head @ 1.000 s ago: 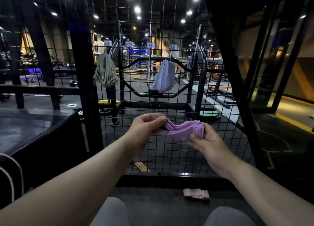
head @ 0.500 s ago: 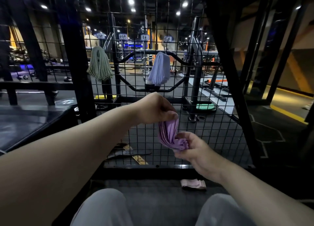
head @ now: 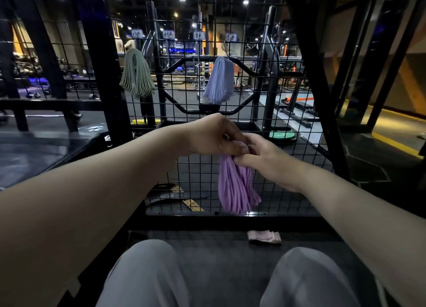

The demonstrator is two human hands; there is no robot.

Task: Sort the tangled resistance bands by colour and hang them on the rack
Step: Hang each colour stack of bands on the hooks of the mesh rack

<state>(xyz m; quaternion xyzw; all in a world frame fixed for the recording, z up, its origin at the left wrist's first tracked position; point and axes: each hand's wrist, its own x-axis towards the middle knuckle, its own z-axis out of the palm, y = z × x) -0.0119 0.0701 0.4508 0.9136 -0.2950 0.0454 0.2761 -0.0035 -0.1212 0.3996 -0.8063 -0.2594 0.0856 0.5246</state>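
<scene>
Both hands (head: 214,137) (head: 268,162) now together atop freely dangling purple bands (head: 235,187)

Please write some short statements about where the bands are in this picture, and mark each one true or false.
1. The left hand and the right hand both hold the purple bands. True.
2. The purple bands already hang on the rack. False: they hang from the hands, in front of the mesh.
3. The green bands hang left of the blue bands. True.
4. The pink bands lie on the person's knee. False: they lie on the floor, beyond the knees.
</scene>
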